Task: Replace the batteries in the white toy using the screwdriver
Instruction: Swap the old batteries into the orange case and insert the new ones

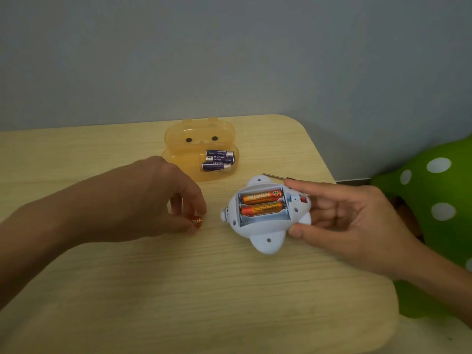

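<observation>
Compartment open: your left fingers (198, 200) pinched one orange battery (196, 222); your right fingers (329, 203) gripped the white toy (267, 238), two left to remove.

Three purple batteries (219, 158) are counted in one orange case (178, 139) at twelve o'clock. Three orange batteries (261, 209) are counted: two inside one white toy (265, 241), one at its nine o'clock. One screwdriver (274, 176) is seen at its one o'clock.

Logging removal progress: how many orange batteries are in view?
3. Two orange batteries sit in the white toy, upper and middle slots; the left hand pinches a third orange battery. More may be hidden.
</observation>
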